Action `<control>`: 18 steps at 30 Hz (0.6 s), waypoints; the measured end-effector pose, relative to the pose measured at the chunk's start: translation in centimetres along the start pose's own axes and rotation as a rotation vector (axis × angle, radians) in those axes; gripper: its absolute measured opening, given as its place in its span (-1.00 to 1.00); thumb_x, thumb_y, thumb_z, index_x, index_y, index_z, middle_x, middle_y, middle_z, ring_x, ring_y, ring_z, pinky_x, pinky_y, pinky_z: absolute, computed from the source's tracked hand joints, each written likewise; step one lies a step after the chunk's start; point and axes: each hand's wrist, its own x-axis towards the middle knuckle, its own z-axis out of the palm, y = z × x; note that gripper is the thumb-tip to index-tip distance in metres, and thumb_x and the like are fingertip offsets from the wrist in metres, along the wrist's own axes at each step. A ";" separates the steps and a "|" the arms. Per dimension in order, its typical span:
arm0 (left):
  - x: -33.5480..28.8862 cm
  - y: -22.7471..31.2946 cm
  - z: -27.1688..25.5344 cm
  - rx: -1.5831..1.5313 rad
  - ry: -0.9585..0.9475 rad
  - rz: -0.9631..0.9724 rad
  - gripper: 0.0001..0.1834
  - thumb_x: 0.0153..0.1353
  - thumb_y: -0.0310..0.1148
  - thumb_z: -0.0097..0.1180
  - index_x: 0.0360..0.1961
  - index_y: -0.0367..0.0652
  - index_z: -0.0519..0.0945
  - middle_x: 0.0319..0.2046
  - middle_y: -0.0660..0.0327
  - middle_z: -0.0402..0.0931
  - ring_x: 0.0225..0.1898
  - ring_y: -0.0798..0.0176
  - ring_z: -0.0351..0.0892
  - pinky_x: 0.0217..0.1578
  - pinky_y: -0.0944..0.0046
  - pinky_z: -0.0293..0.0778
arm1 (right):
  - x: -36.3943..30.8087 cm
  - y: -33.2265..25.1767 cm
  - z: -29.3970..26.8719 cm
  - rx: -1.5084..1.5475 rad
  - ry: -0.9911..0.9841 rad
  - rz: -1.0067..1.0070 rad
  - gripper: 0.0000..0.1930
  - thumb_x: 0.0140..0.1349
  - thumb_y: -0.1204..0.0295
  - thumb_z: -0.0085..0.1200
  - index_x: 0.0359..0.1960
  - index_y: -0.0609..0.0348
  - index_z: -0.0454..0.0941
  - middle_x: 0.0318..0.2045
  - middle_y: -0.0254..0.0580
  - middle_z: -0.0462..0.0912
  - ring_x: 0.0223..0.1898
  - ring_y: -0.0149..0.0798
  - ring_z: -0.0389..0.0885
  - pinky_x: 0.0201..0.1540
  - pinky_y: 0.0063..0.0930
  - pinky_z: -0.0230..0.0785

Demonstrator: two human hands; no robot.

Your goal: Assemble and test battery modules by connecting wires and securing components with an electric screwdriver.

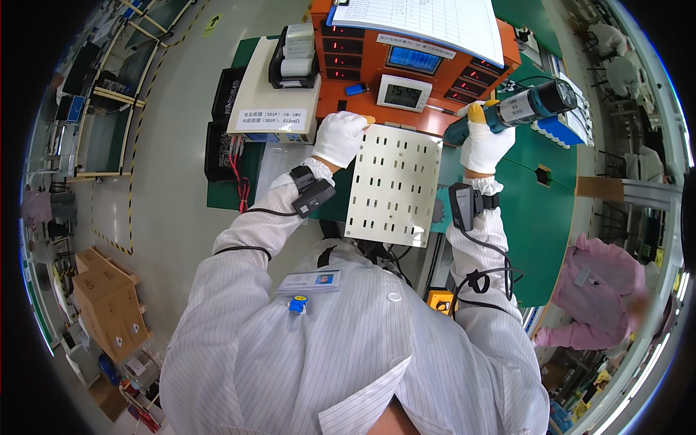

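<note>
A cream metal plate (395,185) with rows of small slots stands in front of me, its upper edge near the orange instrument. My left hand (339,139), in a white glove with orange fingertips, is closed at the plate's upper left corner; the fingers' undersides are hidden. To the right of the plate, my right hand (487,147), gloved the same way, grips a teal and black cordless power drill (523,106). The drill's thick black end points right, away from the plate, and part of its teal body shows left of the hand.
An orange instrument cabinet (348,101) with red displays bears a small clock (404,94), a blue USB stick (356,89) and a clipboard (428,22). A cream tester (275,109) with red leads stands left. A blue bin (562,130) sits right. A person in pink (602,290) is at right.
</note>
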 end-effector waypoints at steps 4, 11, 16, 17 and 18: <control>-0.4 -0.4 0.3 0.008 0.025 0.002 -0.88 0.11 -0.37 0.15 -0.36 -0.13 0.65 -0.46 0.13 0.61 -0.34 0.02 0.59 -0.30 0.07 0.47 | -0.1 0.1 -0.3 -0.043 -0.025 0.004 -0.69 0.08 0.60 0.28 -0.17 0.26 0.43 -0.38 -0.11 0.63 -0.38 -0.22 0.65 -0.24 -0.37 0.49; -1.4 0.5 -0.1 0.047 -0.129 -0.077 -0.68 0.16 -0.19 0.12 -0.16 -0.16 0.64 -0.22 0.00 0.61 -0.15 -0.03 0.58 -0.10 0.07 0.46 | -0.2 1.1 -0.6 -0.131 -0.063 0.029 -0.61 0.01 0.47 0.43 -0.19 0.20 0.47 -0.35 -0.29 0.62 -0.34 -0.42 0.58 -0.22 -0.50 0.45; -5.3 3.9 -1.0 0.288 -0.257 -0.317 -0.07 0.15 0.13 0.12 0.35 -0.34 0.18 0.38 -0.25 0.00 0.39 -0.26 -0.01 0.33 -0.11 0.01 | -0.4 0.6 -0.4 -0.085 -0.090 0.074 -0.59 0.00 0.43 0.45 -0.18 0.20 0.48 -0.35 -0.29 0.62 -0.33 -0.42 0.58 -0.20 -0.49 0.45; -5.8 5.2 -2.0 0.278 -0.330 -0.327 -0.03 0.15 0.15 0.09 0.35 -0.41 0.14 0.38 -0.29 -0.03 0.40 -0.27 -0.03 0.33 -0.14 -0.03 | -0.3 0.6 -0.7 -0.086 -0.087 0.075 -0.59 0.00 0.43 0.45 -0.18 0.20 0.48 -0.35 -0.29 0.62 -0.33 -0.42 0.58 -0.20 -0.49 0.45; -6.9 6.1 -2.1 0.300 -0.382 -0.340 -0.02 0.16 0.16 0.09 0.37 -0.38 0.11 0.38 -0.30 -0.06 0.41 -0.29 -0.07 0.34 -0.17 -0.07 | -0.1 0.8 -0.8 -0.104 -0.085 0.053 -0.59 0.00 0.43 0.45 -0.18 0.21 0.47 -0.36 -0.28 0.62 -0.33 -0.41 0.58 -0.20 -0.49 0.45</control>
